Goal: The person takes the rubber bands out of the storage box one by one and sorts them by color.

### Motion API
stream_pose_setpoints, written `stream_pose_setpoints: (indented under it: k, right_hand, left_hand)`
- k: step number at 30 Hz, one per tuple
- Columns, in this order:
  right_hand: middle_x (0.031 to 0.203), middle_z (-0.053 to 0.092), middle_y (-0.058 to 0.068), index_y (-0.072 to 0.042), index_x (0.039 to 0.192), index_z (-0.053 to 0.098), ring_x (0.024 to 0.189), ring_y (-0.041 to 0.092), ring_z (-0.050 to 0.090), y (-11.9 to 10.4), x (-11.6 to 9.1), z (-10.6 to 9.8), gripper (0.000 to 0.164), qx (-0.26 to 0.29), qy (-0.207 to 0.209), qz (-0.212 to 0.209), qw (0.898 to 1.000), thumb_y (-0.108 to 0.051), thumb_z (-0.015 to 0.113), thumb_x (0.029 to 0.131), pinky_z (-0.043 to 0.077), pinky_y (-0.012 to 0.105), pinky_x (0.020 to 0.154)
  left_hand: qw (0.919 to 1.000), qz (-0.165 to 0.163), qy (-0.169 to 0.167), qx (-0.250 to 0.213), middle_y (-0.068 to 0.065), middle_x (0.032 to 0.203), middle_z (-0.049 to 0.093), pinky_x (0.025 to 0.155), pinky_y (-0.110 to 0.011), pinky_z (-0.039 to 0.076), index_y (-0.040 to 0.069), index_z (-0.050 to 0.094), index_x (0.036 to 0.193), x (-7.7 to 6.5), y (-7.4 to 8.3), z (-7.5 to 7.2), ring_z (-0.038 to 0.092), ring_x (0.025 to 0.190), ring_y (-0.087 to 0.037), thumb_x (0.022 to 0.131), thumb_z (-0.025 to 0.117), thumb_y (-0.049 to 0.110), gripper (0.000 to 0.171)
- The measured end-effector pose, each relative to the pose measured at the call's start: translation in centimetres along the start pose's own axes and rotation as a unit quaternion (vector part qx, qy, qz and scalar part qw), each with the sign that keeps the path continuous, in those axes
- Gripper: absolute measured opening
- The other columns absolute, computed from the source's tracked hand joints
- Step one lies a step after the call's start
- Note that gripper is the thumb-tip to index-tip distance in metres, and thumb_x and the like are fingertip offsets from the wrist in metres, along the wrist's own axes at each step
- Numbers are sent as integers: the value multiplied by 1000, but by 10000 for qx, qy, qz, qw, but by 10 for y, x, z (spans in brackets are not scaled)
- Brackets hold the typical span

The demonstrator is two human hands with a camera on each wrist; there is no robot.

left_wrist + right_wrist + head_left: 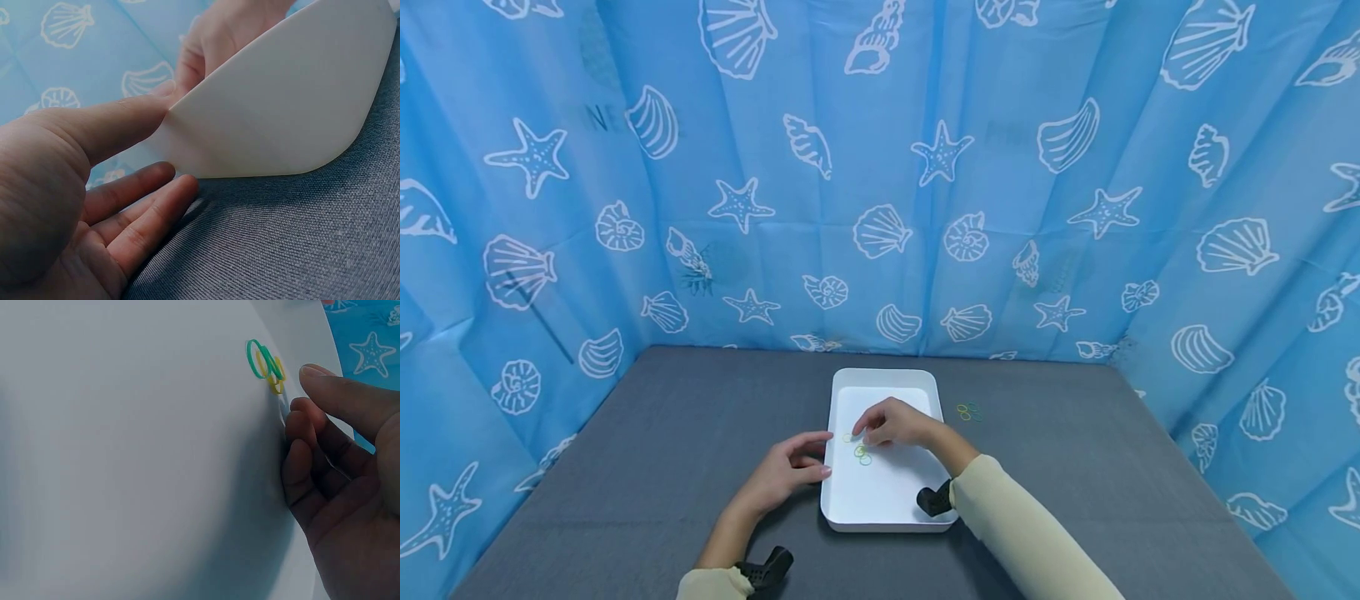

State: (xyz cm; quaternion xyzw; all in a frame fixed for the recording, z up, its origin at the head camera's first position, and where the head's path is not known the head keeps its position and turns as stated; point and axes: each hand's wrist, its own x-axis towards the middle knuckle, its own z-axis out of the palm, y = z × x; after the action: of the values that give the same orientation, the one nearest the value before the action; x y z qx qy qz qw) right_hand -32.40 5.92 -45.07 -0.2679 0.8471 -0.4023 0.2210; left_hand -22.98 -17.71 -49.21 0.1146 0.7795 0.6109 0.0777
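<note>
A white rectangular tray stands on the grey cloth. Inside it, near the left side, lie several thin green and yellow rubber bands, with one pale yellow band a little apart from the cluster. My right hand is over the tray beside these bands; its fingers are loosely bent, the thumb stands apart from them, and nothing shows between. At the tray's left side is my left hand, thumb tip at the rim and relaxed fingertips by the lower edge of the outer wall.
More green and yellow rubber bands lie on the grey cloth right of the tray. A blue curtain with white shell prints rises behind and along both sides. Black wrist cameras sit on both wrists.
</note>
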Motion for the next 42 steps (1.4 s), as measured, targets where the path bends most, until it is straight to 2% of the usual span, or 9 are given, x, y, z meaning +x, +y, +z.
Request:
stream_pose_setpoints:
  k: [6, 18, 29, 42]
  right_hand:
    - [73, 55, 1, -8, 99, 76, 62, 13, 46, -1, -1, 3, 15, -129, -51, 31, 9999, 0, 69, 88, 37, 25, 56]
    - [74, 59, -1, -12, 94, 77, 68, 12, 49, -6, -2, 9, 12, -577, -12, 78, 9983, -3, 70, 88, 39, 24, 61]
    - [78, 67, -5, -13, 87, 77, 70, 11, 54, -5, -1, 11, 12, -598, 95, 50, 9982, -3, 71, 88, 43, 24, 64]
    - [77, 68, -6, -14, 83, 76, 71, 10, 55, -2, 2, 11, 12, -644, 187, 56, 9977, -5, 71, 88, 44, 25, 68]
  left_hand:
    - [10000, -27, 24, -1, -17, 129, 57, 85, -42, 51, 10, 54, 138, -1, 3, 0, 63, 97, -23, 88, 74, 20, 55]
    - [9999, -137, 25, 2, -16, 128, 57, 84, -41, 51, 10, 54, 137, 0, 4, -1, 63, 97, -23, 88, 74, 20, 54]
    - [9999, -135, -14, -5, -17, 129, 57, 84, -41, 51, 9, 54, 138, 0, 4, -1, 63, 98, -24, 88, 73, 20, 54]
    - [9999, -100, -43, -48, -18, 130, 56, 84, -40, 51, 9, 53, 138, 1, 3, -1, 63, 98, -24, 88, 73, 19, 54]
